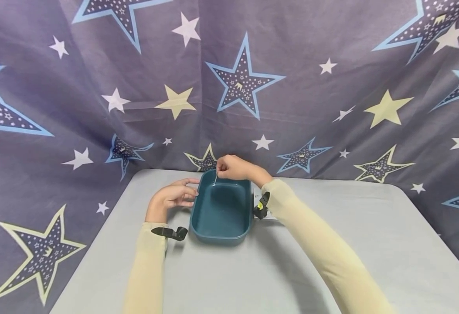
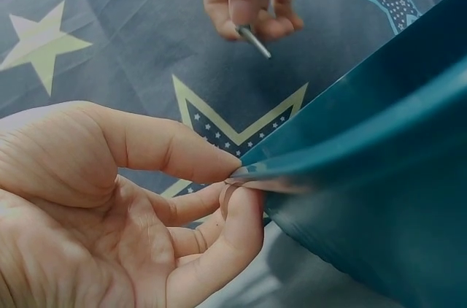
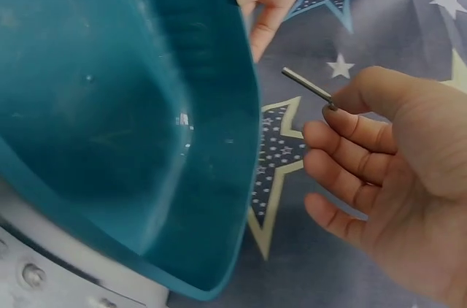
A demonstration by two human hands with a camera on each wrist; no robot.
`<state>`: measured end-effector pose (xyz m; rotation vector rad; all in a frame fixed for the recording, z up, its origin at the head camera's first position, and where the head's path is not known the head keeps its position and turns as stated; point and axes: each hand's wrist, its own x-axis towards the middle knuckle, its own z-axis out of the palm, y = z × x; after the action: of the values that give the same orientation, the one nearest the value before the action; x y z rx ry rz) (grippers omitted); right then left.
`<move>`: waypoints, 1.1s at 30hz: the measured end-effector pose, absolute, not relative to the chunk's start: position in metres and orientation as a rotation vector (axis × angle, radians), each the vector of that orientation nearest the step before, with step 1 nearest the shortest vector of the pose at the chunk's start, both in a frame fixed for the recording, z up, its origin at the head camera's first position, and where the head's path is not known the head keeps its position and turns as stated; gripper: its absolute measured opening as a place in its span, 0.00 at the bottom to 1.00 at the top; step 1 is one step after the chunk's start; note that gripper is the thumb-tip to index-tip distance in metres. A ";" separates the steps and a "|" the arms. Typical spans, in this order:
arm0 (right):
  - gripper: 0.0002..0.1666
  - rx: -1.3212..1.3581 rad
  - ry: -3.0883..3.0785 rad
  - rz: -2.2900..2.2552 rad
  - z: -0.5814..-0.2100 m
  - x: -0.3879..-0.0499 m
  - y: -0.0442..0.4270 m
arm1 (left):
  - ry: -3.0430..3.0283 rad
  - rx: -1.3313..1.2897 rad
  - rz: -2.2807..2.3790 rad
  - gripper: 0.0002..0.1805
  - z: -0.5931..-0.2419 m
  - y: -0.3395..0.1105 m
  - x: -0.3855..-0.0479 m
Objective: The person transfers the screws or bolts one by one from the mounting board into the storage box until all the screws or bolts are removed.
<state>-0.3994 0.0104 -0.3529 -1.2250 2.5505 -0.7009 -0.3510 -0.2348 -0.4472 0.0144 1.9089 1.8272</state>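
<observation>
"Right hand (image 3: 398,155)?"
"Pinching a rod (image 3: 309,87) between thumb and finger; its free end projects past the fingertips, near the far end of the bin (image 1: 222,211)."
"Left hand (image 2: 139,206)?"
"Thumb and fingertips pinching the bin's left edge."

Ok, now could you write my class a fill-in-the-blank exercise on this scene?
1. The right hand pinches a silvery rod between forefinger and ____.
2. In the head view, the left hand grips the ____ edge of the teal container.
3. The cloth behind the table shows white, yellow and blue-edged ____.

Missing words: thumb; left; stars.
</observation>
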 end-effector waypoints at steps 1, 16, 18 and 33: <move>0.06 -1.214 2.552 -0.691 -0.355 -0.400 0.010 | 1.907 0.009 1.830 0.39 -0.447 -0.235 -0.351; 0.07 -1.173 2.567 -0.578 -0.374 -0.396 -0.003 | 1.774 0.132 1.918 0.37 -0.459 -0.242 -0.353; 0.08 -1.172 2.562 -0.578 -0.375 -0.396 -0.005 | 1.768 0.145 1.926 0.36 -0.461 -0.243 -0.352; 0.08 -1.088 2.556 -0.537 -0.387 -0.403 -0.017 | 1.722 0.190 1.956 0.37 -0.464 -0.247 -0.353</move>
<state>-0.4028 -0.0168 -0.3872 -1.0877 2.5562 -0.5367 -0.3530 -0.2474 -0.4640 0.1895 1.7222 1.9556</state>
